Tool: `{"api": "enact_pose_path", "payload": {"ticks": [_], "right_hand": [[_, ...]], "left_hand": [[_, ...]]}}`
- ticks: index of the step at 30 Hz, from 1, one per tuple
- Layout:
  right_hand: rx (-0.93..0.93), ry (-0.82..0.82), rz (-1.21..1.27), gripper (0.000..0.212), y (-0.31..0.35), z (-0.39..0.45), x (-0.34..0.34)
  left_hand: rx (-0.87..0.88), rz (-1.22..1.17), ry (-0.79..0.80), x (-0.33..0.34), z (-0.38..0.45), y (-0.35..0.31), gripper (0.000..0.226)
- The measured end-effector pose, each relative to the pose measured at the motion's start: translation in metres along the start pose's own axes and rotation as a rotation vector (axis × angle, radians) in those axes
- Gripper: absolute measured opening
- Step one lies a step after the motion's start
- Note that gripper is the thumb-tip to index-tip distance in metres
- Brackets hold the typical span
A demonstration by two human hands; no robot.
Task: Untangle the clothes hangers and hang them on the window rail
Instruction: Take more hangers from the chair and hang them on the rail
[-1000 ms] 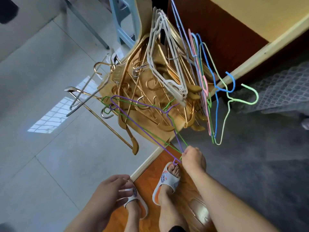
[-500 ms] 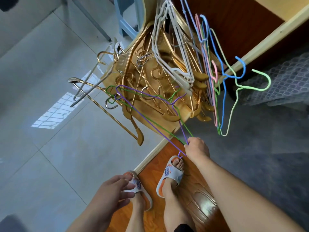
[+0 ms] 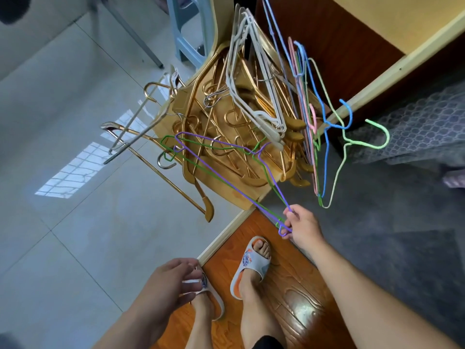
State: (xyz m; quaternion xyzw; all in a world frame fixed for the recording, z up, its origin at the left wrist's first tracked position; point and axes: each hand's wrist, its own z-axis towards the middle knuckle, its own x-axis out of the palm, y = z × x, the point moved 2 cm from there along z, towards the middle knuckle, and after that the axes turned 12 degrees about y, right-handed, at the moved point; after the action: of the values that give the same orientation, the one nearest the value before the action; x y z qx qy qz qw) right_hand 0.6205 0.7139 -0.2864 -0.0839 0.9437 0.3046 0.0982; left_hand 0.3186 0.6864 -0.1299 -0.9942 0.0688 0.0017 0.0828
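Counts: 2 hands, left hand (image 3: 173, 285) and right hand (image 3: 303, 229). 2 slippers (image 3: 254, 265). Thin wire hangers: 1 purple hanger (image 3: 226, 182), 1 green hanger (image 3: 201, 144), 1 blue hanger (image 3: 325, 147), 1 pale green hanger (image 3: 377, 137), 1 pink hanger (image 3: 313, 122). Gold hangers (image 3: 226, 137) beside the purple one: too tangled to count. White hangers (image 3: 254, 96): several.

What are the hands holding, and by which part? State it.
The right hand pinches the purple wire hanger and the green wire hanger together at their near corner ends. The left hand holds nothing.
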Motion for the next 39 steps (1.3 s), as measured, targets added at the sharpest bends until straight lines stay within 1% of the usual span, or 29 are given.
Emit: {"api": "enact_pose_path", "payload": {"ticks": [2, 9, 14, 17, 19, 21, 22, 23, 25, 27, 28, 30, 31, 32, 33, 34, 35, 36, 37, 38, 39], "right_hand": [[-0.015, 0.03, 0.051, 0.023, 0.001, -0.008, 0.0], [-0.075, 0.08, 0.166, 0.023, 0.005, -0.032, 0.01], [-0.064, 0.228, 0.154, 0.023, 0.02, -0.07, 0.027], [-0.137, 0.326, 0.194, 0.02, 0.052, -0.103, 0.044], [-0.222, 0.413, 0.207, 0.017, 0.086, -0.128, 0.061], [-0.272, 0.528, 0.217, 0.02, 0.114, -0.147, 0.084], [-0.298, 0.57, 0.176, 0.022, 0.123, -0.152, 0.095], [-0.345, 0.586, 0.093, 0.023, 0.128, -0.155, 0.105], [-0.483, 0.562, -0.102, 0.025, 0.133, -0.154, 0.117], [-0.56, 0.541, -0.234, 0.024, 0.134, -0.151, 0.119], [-0.573, 0.558, -0.268, 0.021, 0.133, -0.152, 0.12], [-0.593, 0.646, -0.292, 0.014, 0.132, -0.158, 0.123], [-0.589, 0.699, -0.289, 0.015, 0.128, -0.16, 0.124], [-0.579, 0.717, -0.294, 0.019, 0.121, -0.156, 0.123], [-0.564, 0.658, -0.315, 0.022, 0.11, -0.146, 0.117], [-0.535, 0.515, -0.337, 0.022, 0.096, -0.129, 0.105], [-0.476, 0.317, -0.362, 0.021, 0.077, -0.106, 0.089], [-0.381, 0.109, -0.405, 0.02, 0.057, -0.081, 0.068], [-0.244, -0.063, -0.461, 0.024, 0.039, -0.057, 0.046], [-0.085, -0.155, -0.507, 0.032, 0.022, -0.035, 0.025], [0.065, -0.173, -0.532, 0.042, 0.006, -0.015, 0.009]], "left_hand": [[0.007, -0.005, 0.006, -0.001, -0.002, -0.003, 0.025], [0.022, 0.007, 0.002, -0.004, -0.006, -0.005, 0.026], [0.064, -0.005, 0.041, -0.005, -0.009, -0.01, 0.026], [0.146, -0.011, 0.103, -0.002, -0.014, -0.015, 0.023], [0.25, -0.064, 0.139, 0.003, -0.021, -0.024, 0.039], [0.363, -0.244, 0.154, 0.007, -0.029, -0.04, 0.06], [0.406, -0.341, 0.14, 0.007, -0.032, -0.05, 0.065], [0.429, -0.418, 0.105, 0.005, -0.035, -0.059, 0.065], [0.443, -0.486, -0.017, -0.001, -0.035, -0.069, 0.066], [0.448, -0.446, -0.095, -0.005, -0.03, -0.065, 0.077], [0.453, -0.406, -0.115, -0.004, -0.027, -0.061, 0.082], [0.477, -0.339, -0.165, -0.002, -0.018, -0.048, 0.089], [0.499, -0.322, -0.204, -0.002, -0.015, -0.043, 0.09], [0.522, -0.317, -0.246, -0.006, -0.01, -0.038, 0.09], [0.539, -0.312, -0.28, -0.011, -0.007, -0.034, 0.089], [0.545, -0.304, -0.312, -0.018, -0.003, -0.029, 0.088], [0.545, -0.292, -0.34, -0.025, -0.001, -0.025, 0.087], [0.539, -0.282, -0.367, -0.033, 0.002, -0.02, 0.085], [0.531, -0.276, -0.385, -0.041, 0.006, -0.015, 0.083], [0.523, -0.272, -0.395, -0.047, 0.009, -0.011, 0.08], [0.517, -0.273, -0.402, -0.051, 0.012, -0.006, 0.078]]}}
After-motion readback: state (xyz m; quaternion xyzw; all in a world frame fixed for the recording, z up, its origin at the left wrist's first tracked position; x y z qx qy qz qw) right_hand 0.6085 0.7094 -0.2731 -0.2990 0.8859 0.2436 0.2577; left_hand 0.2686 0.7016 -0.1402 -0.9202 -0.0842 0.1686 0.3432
